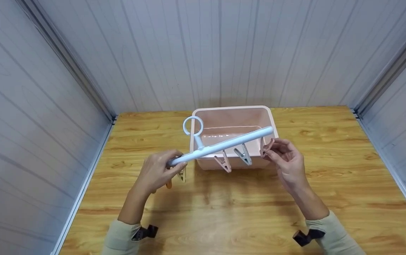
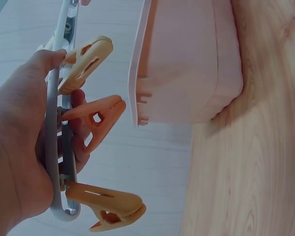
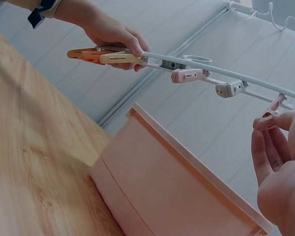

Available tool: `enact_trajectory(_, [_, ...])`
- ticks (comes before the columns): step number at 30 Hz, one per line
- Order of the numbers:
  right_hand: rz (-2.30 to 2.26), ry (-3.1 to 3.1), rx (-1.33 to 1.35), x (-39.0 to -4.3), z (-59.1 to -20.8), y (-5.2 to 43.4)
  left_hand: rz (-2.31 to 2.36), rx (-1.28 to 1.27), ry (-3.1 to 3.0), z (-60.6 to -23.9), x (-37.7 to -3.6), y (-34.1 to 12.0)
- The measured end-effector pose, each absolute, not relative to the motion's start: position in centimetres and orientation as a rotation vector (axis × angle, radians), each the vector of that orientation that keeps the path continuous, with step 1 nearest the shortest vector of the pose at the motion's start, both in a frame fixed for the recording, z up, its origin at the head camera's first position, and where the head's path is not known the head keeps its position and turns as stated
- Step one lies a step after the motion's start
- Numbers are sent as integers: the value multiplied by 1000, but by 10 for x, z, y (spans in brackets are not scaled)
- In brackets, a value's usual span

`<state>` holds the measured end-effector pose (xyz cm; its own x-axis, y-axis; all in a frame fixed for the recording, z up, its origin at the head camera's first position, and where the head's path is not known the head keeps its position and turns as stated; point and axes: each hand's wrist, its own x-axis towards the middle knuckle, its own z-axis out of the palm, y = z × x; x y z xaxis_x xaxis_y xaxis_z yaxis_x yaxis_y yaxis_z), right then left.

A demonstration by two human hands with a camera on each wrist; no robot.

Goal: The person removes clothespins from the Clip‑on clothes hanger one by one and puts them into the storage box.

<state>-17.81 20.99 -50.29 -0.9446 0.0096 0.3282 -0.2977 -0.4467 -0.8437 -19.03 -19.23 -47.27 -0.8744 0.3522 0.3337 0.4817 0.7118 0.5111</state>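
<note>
A pale blue clip hanger (image 1: pixel 231 142) with a ring hook (image 1: pixel 193 125) is held up at a slant over the front of a pink bin. My left hand (image 1: pixel 158 168) grips its lower left end. From that end hang orange and yellow clips, the orange clip (image 2: pixel 101 118) between two yellowish ones. At the raised right end, my right hand (image 1: pixel 288 163) pinches a pink clip (image 1: pixel 266 147) between thumb and fingers. Between the hands dangle another pink clip (image 1: pixel 223 163) and a grey clip (image 1: pixel 243 155).
The pink bin (image 1: pixel 233 111) stands on the wooden table (image 1: pixel 217 219), near the back panel (image 1: pixel 220 53). Nothing shows on the visible part of its floor. Light panels rise at the left (image 1: pixel 22 134) and right (image 1: pixel 398 120) sides.
</note>
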Motion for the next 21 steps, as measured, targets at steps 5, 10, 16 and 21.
enact_trajectory(5, [2514,-1545,440,-179,-500,215,-843,-719,-2686,-471,-191,-194])
enact_trajectory(10, [2527,-1607,481,-179,-499,221,-780,-734,-2672,-471,-190,-197])
enact_trajectory(16, [2560,-1618,493,-181,-497,223,-778,-731,-2669,-468,-190,-195])
enact_trajectory(21, [2595,-1653,486,-183,-497,224,-789,-742,-2667,-466,-191,-196])
